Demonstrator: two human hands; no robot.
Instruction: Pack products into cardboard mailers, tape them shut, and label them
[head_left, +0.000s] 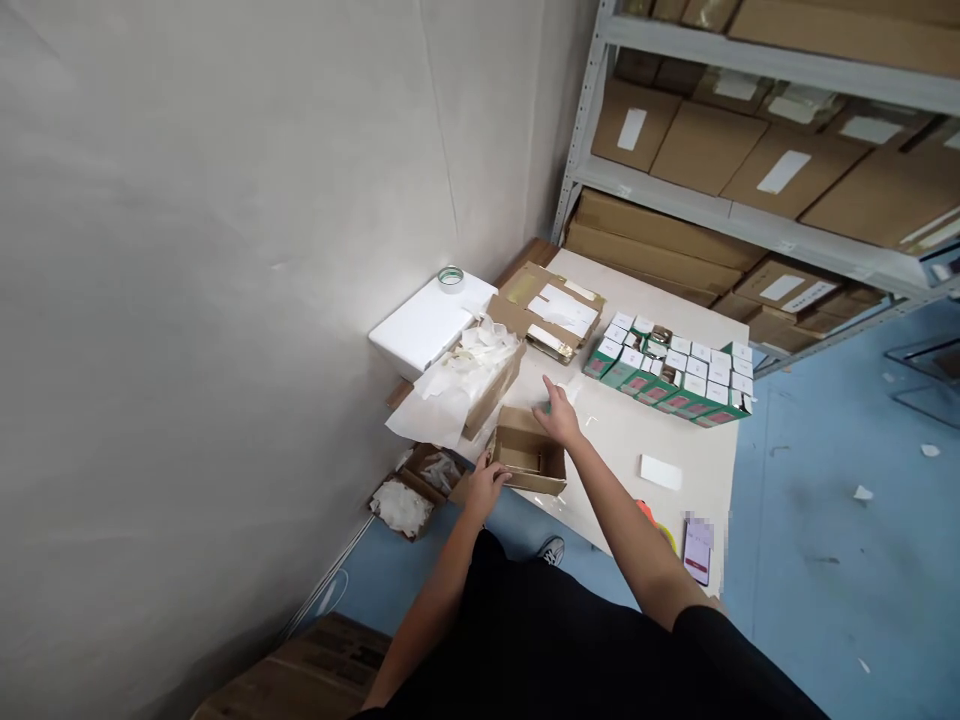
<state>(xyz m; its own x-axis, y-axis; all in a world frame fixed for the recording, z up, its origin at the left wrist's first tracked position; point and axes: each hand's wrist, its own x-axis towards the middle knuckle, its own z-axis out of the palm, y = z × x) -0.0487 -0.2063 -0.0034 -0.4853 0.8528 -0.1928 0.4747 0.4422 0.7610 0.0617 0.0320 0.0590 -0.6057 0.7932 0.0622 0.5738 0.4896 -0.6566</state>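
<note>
My left hand (487, 482) grips the near left edge of a small open cardboard box (529, 455) that stands at the table's near edge. My right hand (559, 412) reaches past the box's far side and closes on a small green-and-white carton (541, 407) lying on the white table (637, 440). A block of several green and red cartons with white tops (675, 370) stands in rows further right on the table.
A cardboard box with white wrapping paper (469, 380), a white foam box (427, 325) with a tape roll (451, 276) and an open flat carton (551, 305) stand by the wall. A phone (697, 550), white card (661, 472) and orange tool (649, 512) lie near me. Metal shelves with cartons (750, 160) rise behind.
</note>
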